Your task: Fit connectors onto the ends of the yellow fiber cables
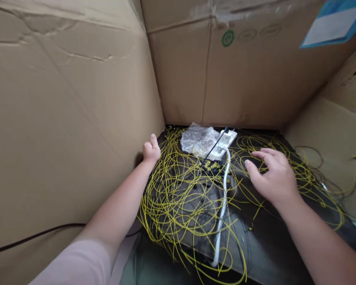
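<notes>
My left hand (152, 149) is closed at the left edge of a tangle of thin yellow wires (169, 190), close to the cardboard on the left. Its fingers are curled away from me, and whatever they may hold is hidden. Over a second bunch of yellow wires (302, 174) on the right, my right hand (274, 174) is open, thumb and fingers apart, with nothing in it. Between the hands a white tube (224, 194) runs toward me across the dark tabletop (255, 253). Small yellow and black pieces (213, 167) lie heaped near its far end.
A crumpled clear plastic bag (197, 138) and a white packet (227, 139) lie at the back, with a thin black stick (215, 146) across them. Tall cardboard walls (180, 79) enclose the left, back and right. A black cable (47, 233) runs at lower left.
</notes>
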{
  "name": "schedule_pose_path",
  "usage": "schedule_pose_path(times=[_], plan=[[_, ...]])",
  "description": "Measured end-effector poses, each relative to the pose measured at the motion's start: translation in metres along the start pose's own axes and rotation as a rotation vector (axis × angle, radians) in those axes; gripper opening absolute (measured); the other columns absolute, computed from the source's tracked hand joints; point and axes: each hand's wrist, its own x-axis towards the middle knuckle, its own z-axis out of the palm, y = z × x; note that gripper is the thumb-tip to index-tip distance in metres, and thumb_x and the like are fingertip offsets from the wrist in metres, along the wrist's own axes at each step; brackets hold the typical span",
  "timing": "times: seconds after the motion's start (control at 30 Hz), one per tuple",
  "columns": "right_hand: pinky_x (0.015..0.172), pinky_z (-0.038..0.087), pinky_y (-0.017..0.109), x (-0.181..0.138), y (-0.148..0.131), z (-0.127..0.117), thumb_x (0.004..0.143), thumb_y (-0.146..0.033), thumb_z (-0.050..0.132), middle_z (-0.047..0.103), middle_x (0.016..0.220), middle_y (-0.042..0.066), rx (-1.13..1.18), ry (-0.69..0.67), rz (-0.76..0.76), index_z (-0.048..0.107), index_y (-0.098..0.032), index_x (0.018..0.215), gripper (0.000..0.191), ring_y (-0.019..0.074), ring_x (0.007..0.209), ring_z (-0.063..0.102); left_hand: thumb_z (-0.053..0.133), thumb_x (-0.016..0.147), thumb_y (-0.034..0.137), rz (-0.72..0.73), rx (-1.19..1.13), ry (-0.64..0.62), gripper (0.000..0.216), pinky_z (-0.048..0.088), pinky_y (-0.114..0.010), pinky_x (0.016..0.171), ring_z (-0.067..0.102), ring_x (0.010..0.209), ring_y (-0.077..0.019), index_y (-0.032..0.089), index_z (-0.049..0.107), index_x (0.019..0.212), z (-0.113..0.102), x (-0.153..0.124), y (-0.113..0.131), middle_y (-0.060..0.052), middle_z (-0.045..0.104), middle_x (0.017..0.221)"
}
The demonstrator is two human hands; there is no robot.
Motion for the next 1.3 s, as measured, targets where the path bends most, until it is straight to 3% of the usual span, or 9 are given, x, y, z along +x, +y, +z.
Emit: schedule_pose_path(times=[0.27, 0.5, 0.67, 0.8, 0.9, 1.17, 1.3], plan=[[0.087, 0.045, 0.042, 0.0, 0.0, -0.002, 0.074, -0.033, 0.06, 0.055, 0.102, 0.013, -0.002, -0.027, 0.025, 0.062, -0.016, 0.093, 0.026, 0.0265, 0.1, 0.053, 0.022, 0.087, 0.055, -0.054, 0.098, 0.055, 0.059, 0.024, -0.028, 0.047, 0.038, 0.042, -0.0117, 0.02, 0.037, 0.043, 0.004, 0.002, -0.002, -0.002, 0.038, 0.042], [0.084, 0.047, 0.038, -0.001, -0.002, -0.002, 0.08, -0.022, 0.053, 0.063, 0.096, 0.008, 0.091, -0.048, -0.041, 0.064, -0.016, 0.092, 0.017, 0.0204, 0.091, 0.059, 0.024, 0.09, 0.046, 0.044, 0.165, 0.132, 0.056, 0.02, -0.028, 0.047, 0.031, 0.041, -0.0099, 0.02, 0.033, 0.041, 0.005, 0.002, -0.001, 0.002, 0.028, 0.04], [0.078, 0.047, 0.035, -0.003, -0.006, -0.002, 0.081, -0.021, 0.053, 0.067, 0.087, 0.004, 0.109, -0.079, -0.121, 0.065, -0.019, 0.088, 0.014, 0.0183, 0.083, 0.061, 0.027, 0.09, 0.042, 0.118, 0.208, 0.2, 0.054, 0.018, -0.028, 0.047, 0.029, 0.042, -0.0092, 0.018, 0.035, 0.043, 0.005, 0.002, -0.005, 0.001, 0.031, 0.042], [0.074, 0.042, 0.033, -0.001, -0.007, -0.004, 0.08, -0.024, 0.056, 0.067, 0.077, 0.003, 0.002, -0.012, -0.118, 0.064, -0.018, 0.078, 0.011, 0.017, 0.074, 0.061, 0.029, 0.09, 0.039, 0.135, 0.252, 0.234, 0.053, 0.018, -0.028, 0.048, 0.031, 0.042, -0.0096, 0.016, 0.042, 0.044, 0.005, 0.004, -0.009, -0.001, 0.036, 0.042], [0.072, 0.04, 0.032, 0.001, -0.009, -0.007, 0.081, -0.027, 0.055, 0.063, 0.064, 0.002, -0.041, 0.048, -0.067, 0.061, -0.017, 0.066, 0.019, 0.0148, 0.064, 0.059, 0.031, 0.089, 0.035, 0.162, 0.27, 0.245, 0.05, 0.018, -0.028, 0.049, 0.033, 0.043, -0.0097, 0.016, 0.044, 0.044, 0.004, 0.005, -0.011, -0.002, 0.039, 0.043], [0.079, 0.037, 0.034, 0.001, -0.013, -0.013, 0.08, -0.025, 0.056, 0.055, 0.056, -0.001, 0.01, 0.185, -0.029, 0.053, -0.018, 0.057, 0.024, 0.0123, 0.057, 0.053, 0.034, 0.084, 0.03, 0.15, 0.236, 0.199, 0.046, 0.017, -0.027, 0.049, 0.027, 0.041, -0.0095, 0.019, 0.03, 0.04, 0.001, 0.004, -0.009, 0.002, 0.028, 0.04], [0.082, 0.036, 0.035, 0.002, -0.012, -0.016, 0.08, -0.024, 0.055, 0.055, 0.057, -0.002, 0.022, 0.186, -0.017, 0.053, -0.018, 0.057, 0.024, 0.0118, 0.057, 0.053, 0.037, 0.081, 0.039, 0.006, 0.186, -0.07, 0.047, 0.017, -0.025, 0.046, 0.025, 0.04, -0.009, 0.02, 0.025, 0.039, -0.002, 0.014, 0.001, 0.003, 0.021, 0.042]])
